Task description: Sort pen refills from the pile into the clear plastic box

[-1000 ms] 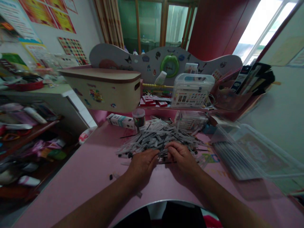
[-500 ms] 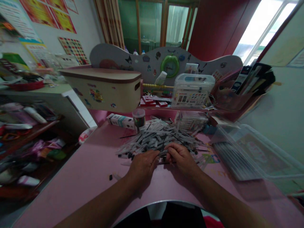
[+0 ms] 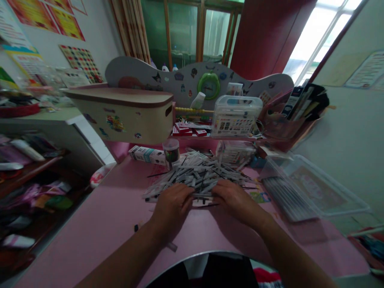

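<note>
A heap of grey and white pens [image 3: 195, 174] lies on the pink desk [image 3: 99, 224] in front of me. My left hand [image 3: 172, 204] rests at the heap's near edge with its fingers curled onto the pens. My right hand [image 3: 234, 198] lies beside it on the right, fingers bent over the pens too. Both hands grip pen parts at the heap's front; what exactly sits between the fingers is hidden. A thin black refill [image 3: 207, 205] lies between the hands.
A clear plastic box [image 3: 303, 192] with rows of pens stands at the right. Behind the heap are a small cup [image 3: 171, 150], a carton [image 3: 147, 155], a clear case [image 3: 235, 118] and a cream bin [image 3: 120, 114]. Shelves with clutter stand left.
The camera has turned slightly right and down. My hands have drawn a little apart at the heap's front edge and moved slightly left in view.
</note>
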Demonstrator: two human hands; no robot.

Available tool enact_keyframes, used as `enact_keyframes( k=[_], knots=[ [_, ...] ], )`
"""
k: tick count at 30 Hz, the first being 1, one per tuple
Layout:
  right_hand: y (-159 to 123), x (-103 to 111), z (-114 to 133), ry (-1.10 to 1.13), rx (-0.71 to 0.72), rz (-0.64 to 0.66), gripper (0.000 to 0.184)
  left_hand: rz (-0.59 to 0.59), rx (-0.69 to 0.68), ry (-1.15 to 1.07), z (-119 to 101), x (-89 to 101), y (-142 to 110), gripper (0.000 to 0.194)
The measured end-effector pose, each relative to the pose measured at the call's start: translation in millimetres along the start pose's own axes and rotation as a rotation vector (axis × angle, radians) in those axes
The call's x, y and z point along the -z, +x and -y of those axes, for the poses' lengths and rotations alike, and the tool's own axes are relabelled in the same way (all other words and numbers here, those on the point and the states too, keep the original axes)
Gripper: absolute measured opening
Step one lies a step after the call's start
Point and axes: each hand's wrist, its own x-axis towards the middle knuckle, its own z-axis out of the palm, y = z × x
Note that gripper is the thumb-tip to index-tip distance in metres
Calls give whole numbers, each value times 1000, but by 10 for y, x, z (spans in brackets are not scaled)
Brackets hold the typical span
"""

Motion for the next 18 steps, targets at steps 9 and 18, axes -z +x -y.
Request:
enact_keyframes(
  k=[9, 18],
  knots=[
    [-905, 1372, -317, -358, -261, -352, 16, -214, 198, -221, 108, 96, 33, 19],
    [-1043, 1880, -1090, -300, -867, 2, 33, -278, 178, -259, 37, 107, 45, 22]
  ],
)
